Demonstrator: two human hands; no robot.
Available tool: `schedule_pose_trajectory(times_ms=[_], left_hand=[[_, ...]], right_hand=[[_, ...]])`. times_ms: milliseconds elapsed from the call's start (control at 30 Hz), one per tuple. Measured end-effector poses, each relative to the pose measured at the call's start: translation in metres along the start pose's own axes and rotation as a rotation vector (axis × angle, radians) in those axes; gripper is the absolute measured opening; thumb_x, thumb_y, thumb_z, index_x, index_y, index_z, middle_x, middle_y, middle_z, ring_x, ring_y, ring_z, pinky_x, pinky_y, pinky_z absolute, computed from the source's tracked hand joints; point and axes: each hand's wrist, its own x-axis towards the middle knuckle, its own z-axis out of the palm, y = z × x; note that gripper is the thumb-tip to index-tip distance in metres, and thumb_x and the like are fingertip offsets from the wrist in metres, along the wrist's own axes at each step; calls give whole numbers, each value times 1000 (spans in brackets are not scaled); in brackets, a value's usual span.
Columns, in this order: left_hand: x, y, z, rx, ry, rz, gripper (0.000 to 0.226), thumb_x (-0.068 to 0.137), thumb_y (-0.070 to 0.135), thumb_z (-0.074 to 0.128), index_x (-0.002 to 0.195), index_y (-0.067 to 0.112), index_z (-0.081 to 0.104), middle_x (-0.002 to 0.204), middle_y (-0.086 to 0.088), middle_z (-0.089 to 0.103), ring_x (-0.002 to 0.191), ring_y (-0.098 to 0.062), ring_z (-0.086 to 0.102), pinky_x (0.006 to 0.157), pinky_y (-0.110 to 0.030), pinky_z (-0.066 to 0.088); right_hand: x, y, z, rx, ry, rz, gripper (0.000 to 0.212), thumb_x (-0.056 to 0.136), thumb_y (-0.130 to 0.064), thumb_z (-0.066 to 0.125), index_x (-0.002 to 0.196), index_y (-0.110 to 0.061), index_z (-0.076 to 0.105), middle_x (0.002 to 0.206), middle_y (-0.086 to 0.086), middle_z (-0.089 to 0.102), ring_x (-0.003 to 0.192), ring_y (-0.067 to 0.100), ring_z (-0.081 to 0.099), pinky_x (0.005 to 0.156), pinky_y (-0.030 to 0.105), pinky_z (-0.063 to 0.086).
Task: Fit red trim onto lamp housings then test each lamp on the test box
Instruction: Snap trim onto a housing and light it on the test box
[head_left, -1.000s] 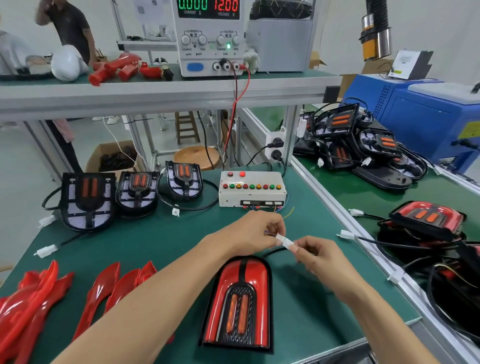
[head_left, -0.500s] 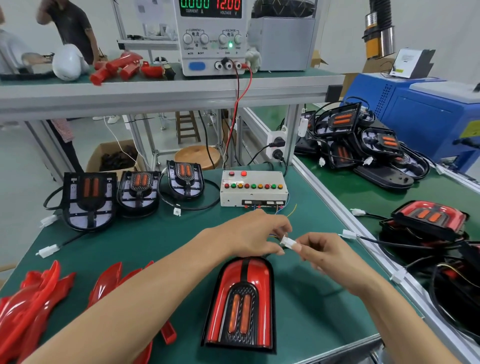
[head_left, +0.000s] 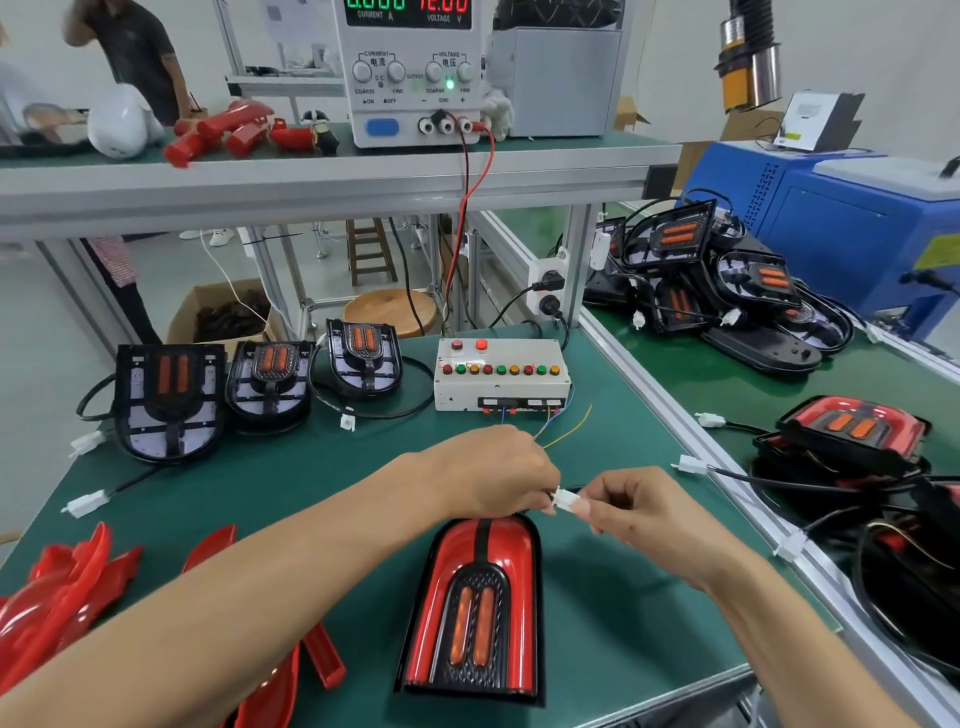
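Note:
A lamp with red trim fitted (head_left: 475, 605) lies on the green mat in front of me. Just above its top edge my left hand (head_left: 498, 475) and my right hand (head_left: 631, 506) meet, each pinching one end of the white connector (head_left: 565, 501). Thin coloured wires run from under my left hand back to the white test box (head_left: 501, 374), whose row of coloured buttons faces me. Three black lamp housings without trim (head_left: 169, 397) stand in a row left of the box. Loose red trim pieces (head_left: 62, 592) lie at the near left.
A power supply (head_left: 415, 67) on the upper shelf reads 12.00 V, with red and black leads hanging down to the bench. Trimmed lamps (head_left: 852, 431) and bare housings (head_left: 727, 291) with cables are piled on the right bench. A blue machine (head_left: 841, 228) stands far right. A person stands at back left.
Both hands stay at the connector, which has shifted slightly lower toward the lamp's top edge. The head camera has drawn closer.

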Motion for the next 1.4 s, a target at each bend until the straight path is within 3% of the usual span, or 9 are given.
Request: schedule_pose_trajectory(times_ms=[333, 533, 633, 800, 967, 1200, 1267, 1333, 1400], left_hand=[[-2, -4, 8, 3, 35, 27, 24, 104, 27, 54, 101, 8, 69, 94, -7, 69, 94, -30, 63, 80, -44, 48], [-10, -24, 11, -269, 64, -228, 58, 94, 57, 61, 141, 22, 59, 141, 3, 63, 129, -17, 55, 107, -38, 46], [-19, -38, 11, -431, 276, -344, 33, 99, 39, 61, 122, 18, 72, 121, 3, 73, 113, -11, 65, 101, -31, 48], [-32, -62, 28, -457, 481, -605, 25, 100, 26, 60, 92, 8, 75, 92, -3, 69, 92, -26, 63, 86, -36, 48], [-41, -81, 45, -441, 537, -740, 20, 100, 25, 60, 99, 13, 77, 94, 3, 65, 96, -22, 59, 84, -30, 42], [-38, -84, 53, -497, 607, -777, 20, 99, 24, 59, 99, 16, 77, 90, 9, 61, 91, -16, 59, 78, -28, 39], [-38, -85, 52, -492, 624, -797, 20, 99, 22, 58, 101, 16, 77, 90, 6, 61, 89, -17, 58, 76, -28, 38], [-39, -89, 50, -488, 615, -808, 20, 99, 21, 58, 105, 16, 76, 97, 2, 61, 93, -21, 60, 79, -30, 42], [-40, -92, 50, -470, 581, -808, 22, 100, 20, 57, 114, 14, 73, 112, -3, 61, 102, -23, 61, 89, -32, 46]], right_hand=[[-1, 3, 9, 53, 18, 26, 30, 88, -49, 71, 77, -22, 70, 61, -7, 54, 55, 12, 40, 53, 23, 32], [-3, 14, 24, -279, 180, 57, 41, 82, -68, 67, 101, -33, 73, 80, -14, 71, 67, -1, 58, 69, 22, 48], [-7, 22, 35, -452, 354, -21, 40, 84, -60, 69, 105, -26, 72, 89, -17, 67, 81, 0, 61, 77, 17, 47], [-12, 33, 53, -584, 407, -182, 20, 91, -39, 74, 95, -19, 71, 91, -9, 55, 87, 17, 59, 76, 36, 52], [-26, 38, 65, -719, 594, -232, 25, 76, -21, 88, 94, -14, 74, 90, 3, 59, 81, 33, 59, 67, 43, 50], [-59, 14, 94, -501, 666, -190, 28, 79, -14, 84, 105, -17, 75, 79, -7, 63, 71, 15, 62, 64, 30, 53], [-74, 0, 104, -291, 727, -115, 18, 84, -27, 74, 100, -34, 74, 68, -14, 65, 59, 5, 58, 63, 21, 49], [-83, -11, 109, -83, 586, 42, 8, 88, -45, 65, 82, -46, 70, 60, -12, 67, 47, 5, 59, 59, 21, 50], [-85, -17, 110, 69, 349, 222, 16, 91, -52, 61, 87, -40, 72, 59, -6, 70, 42, 11, 62, 53, 22, 49]])
